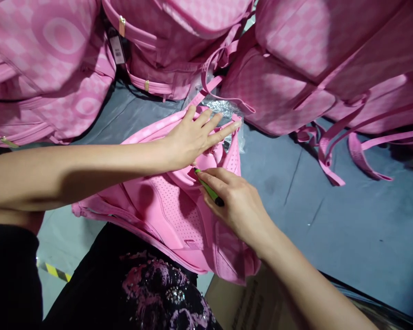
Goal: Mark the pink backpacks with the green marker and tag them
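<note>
A pink backpack (179,206) lies with its padded, dotted back panel facing up, partly over the table's front edge. My left hand (196,137) rests on its upper part with the fingers spread, the outer fingers reaching a strap end at the right. Just below it, my right hand (236,201) is closed around a slim green pen-like tool (211,190) with black ends. The tool's tip points at the pink fabric below my left palm. Whether the tip touches the fabric I cannot tell. Some of the straps are hidden under my left hand.
More pink checkered backpacks stand along the back: one at the left (65,68), one in the middle (151,59), others at the right (278,82). Loose straps (330,160) trail over the grey table (296,206). Clear plastic (227,107) lies behind my work. A cardboard box (261,302) sits below the table edge.
</note>
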`<state>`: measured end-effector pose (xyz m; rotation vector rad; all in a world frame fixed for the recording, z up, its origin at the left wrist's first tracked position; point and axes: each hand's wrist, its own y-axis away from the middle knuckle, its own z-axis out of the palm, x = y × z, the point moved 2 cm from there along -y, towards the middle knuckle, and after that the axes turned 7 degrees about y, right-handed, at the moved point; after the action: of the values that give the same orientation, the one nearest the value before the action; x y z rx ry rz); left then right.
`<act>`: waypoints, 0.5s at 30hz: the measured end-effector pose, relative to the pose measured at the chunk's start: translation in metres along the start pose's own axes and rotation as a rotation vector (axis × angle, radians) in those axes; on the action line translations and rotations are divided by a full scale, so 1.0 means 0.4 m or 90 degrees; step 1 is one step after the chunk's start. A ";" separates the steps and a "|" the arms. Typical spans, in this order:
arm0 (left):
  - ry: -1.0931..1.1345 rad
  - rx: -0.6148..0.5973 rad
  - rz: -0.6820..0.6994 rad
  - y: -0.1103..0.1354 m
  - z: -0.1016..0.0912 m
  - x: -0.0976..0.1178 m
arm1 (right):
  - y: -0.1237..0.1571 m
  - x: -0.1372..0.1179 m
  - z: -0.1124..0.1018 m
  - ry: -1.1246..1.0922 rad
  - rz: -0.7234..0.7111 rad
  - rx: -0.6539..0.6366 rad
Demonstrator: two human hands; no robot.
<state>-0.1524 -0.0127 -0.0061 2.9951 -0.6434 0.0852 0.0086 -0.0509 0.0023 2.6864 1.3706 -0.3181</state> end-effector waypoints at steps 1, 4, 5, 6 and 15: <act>0.010 -0.009 0.004 -0.002 -0.001 0.000 | 0.004 -0.003 0.003 0.012 0.004 0.006; 0.026 -0.027 0.010 -0.007 -0.002 0.000 | 0.015 -0.005 0.009 0.029 0.001 0.016; 0.029 -0.024 0.007 -0.009 -0.001 0.000 | 0.016 -0.003 0.009 0.034 0.000 0.018; 0.031 -0.017 0.003 -0.009 0.000 0.000 | 0.017 0.001 0.008 0.035 -0.002 0.019; 0.053 0.008 -0.010 -0.014 0.006 0.002 | -0.010 0.006 0.003 -0.002 -0.012 0.016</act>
<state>-0.1493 -0.0083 -0.0088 2.9896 -0.6139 0.2133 0.0066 -0.0470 0.0004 2.6932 1.4015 -0.3430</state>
